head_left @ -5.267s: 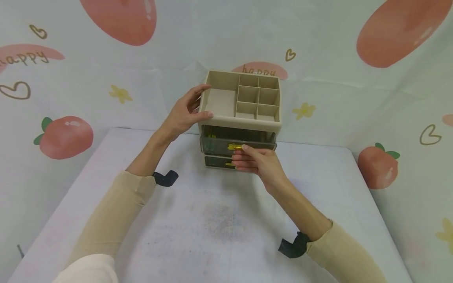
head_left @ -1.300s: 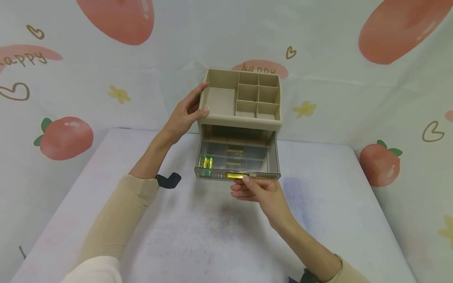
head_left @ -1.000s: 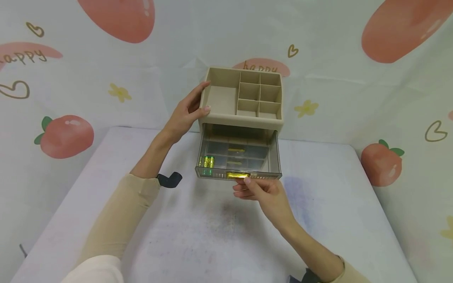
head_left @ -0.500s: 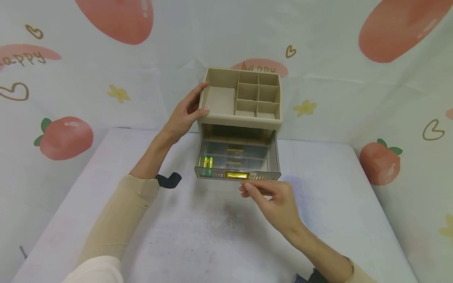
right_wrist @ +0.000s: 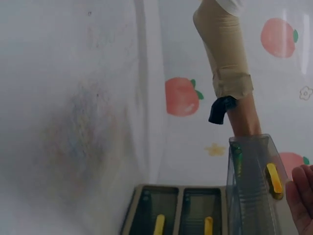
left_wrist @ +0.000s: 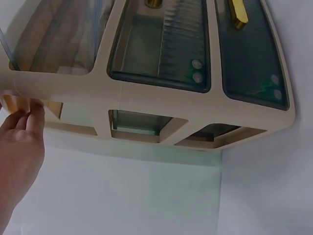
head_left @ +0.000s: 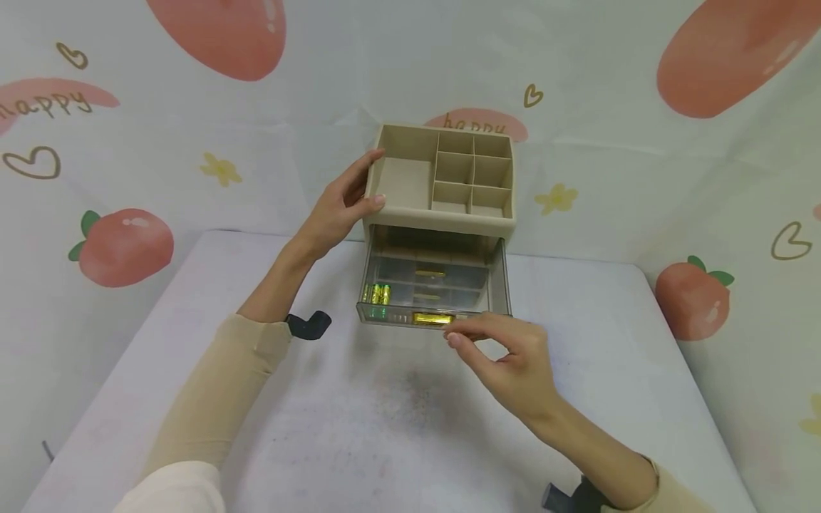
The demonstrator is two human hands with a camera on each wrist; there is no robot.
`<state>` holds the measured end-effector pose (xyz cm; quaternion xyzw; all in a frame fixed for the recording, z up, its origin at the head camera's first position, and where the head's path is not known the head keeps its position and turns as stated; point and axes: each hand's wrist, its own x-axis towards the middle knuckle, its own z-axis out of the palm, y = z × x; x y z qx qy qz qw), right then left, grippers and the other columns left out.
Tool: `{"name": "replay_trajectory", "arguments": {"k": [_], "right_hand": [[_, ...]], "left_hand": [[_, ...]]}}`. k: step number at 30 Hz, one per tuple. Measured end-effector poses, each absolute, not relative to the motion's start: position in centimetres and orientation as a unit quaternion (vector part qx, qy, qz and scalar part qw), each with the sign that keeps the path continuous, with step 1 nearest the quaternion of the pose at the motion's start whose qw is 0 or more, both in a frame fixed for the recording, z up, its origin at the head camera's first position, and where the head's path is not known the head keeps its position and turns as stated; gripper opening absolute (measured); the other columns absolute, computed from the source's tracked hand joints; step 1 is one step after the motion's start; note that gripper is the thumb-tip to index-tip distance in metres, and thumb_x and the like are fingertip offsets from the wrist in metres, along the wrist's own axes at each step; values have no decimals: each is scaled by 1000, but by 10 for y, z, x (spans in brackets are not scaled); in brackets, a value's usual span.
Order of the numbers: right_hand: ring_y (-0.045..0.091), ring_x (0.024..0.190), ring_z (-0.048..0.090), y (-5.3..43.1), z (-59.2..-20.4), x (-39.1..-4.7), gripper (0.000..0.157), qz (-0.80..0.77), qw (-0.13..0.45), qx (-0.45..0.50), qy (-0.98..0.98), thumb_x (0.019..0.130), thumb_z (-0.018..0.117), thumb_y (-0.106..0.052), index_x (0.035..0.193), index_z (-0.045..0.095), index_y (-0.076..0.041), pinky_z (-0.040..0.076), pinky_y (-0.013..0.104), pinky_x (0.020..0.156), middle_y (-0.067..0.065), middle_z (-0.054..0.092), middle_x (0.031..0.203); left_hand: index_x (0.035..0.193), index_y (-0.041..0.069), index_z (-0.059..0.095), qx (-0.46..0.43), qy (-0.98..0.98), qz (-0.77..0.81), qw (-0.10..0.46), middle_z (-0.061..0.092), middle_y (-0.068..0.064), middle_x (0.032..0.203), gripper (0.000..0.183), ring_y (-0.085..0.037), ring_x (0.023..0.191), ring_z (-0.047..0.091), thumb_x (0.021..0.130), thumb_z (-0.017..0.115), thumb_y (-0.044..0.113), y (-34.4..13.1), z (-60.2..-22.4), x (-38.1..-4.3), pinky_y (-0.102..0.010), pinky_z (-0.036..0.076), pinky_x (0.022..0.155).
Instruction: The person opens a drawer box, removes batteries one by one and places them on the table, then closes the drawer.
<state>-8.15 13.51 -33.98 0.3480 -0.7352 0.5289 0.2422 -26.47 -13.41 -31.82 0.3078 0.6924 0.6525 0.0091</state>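
Taking the fruit-printed white cloth [head_left: 321, 78] behind as twelve o'clock and the beige, box-shaped plastic organizer [head_left: 442, 222] as the dial's centre, a beige fabric sleeve [head_left: 212, 399] is reaching in from eight o'clock, with a black angular device [head_left: 309, 325] at the cuff. The bare left hand [head_left: 340, 210] is gripping the organizer's wall at nine o'clock, clamped on it with its thumb lying over the rim. The organizer is standing at the white tabletop's [head_left: 308, 442] twelve o'clock edge, its top showing one large compartment [head_left: 404, 185] at nine and six small ones at three. Underneath, a see-through grey plastic drawer [head_left: 502, 285] is jutting toward six o'clock, small shiny yellow-and-green cylinders [head_left: 381, 293] sitting in its eight o'clock corner, while two lower gold-handled drawers [left_wrist: 249, 58] are sitting closed below. On the front, at six o'clock, a gold bar-shaped handle [head_left: 432, 318] is gleaming. The bare right hand [head_left: 516, 363] is hovering just beside it at five o'clock, well apart from the left hand; its fingers are bending loosely and holding nothing, and I can't tell whether a fingertip is brushing the drawer's front. Farther right, between four and five, another black device [head_left: 571, 496] and a second beige sleeve [head_left: 670, 495] are leading out of sight.
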Motion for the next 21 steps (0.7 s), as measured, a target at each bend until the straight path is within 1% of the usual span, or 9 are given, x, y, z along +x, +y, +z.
{"name": "replay_trajectory", "arguments": {"k": [3,7,12,18,21], "right_hand": [[12,72,70,136,-335,-84,17,515,250,358,-737,80,74,5,92,77,-6,55,21,68,3,74,83],[11,72,69,137,-328,-88,17,499,254,369,-742,79,74,5,92,77,-5,55,21,67,2,74,84],[10,72,69,138,-319,-93,17,488,247,382,-745,80,73,5,93,76,-4,56,21,67,2,74,85],[8,72,68,138,-311,-101,14,474,229,393,-754,83,73,2,96,76,-5,54,20,62,1,74,87],[9,73,68,138,-307,-104,15,468,223,396,-758,83,74,3,96,75,-4,55,20,63,3,74,87]], "left_hand": [[158,11,27,309,694,650,7,22,-11,163,66,-26,147,28,98,56,1,-134,-317,-265,-38,29,116],[157,10,27,311,692,651,7,23,-11,162,67,-26,146,30,98,56,1,-133,-317,-265,-41,29,116],[157,10,27,313,694,649,9,24,-12,161,66,-27,145,31,98,56,2,-132,-318,-267,-40,31,115],[157,10,29,309,694,651,4,25,-12,161,66,-27,144,32,98,56,1,-135,-317,-266,-39,31,114],[157,10,28,310,691,653,5,25,-12,161,66,-27,145,31,98,56,1,-134,-317,-265,-39,32,114]]}}
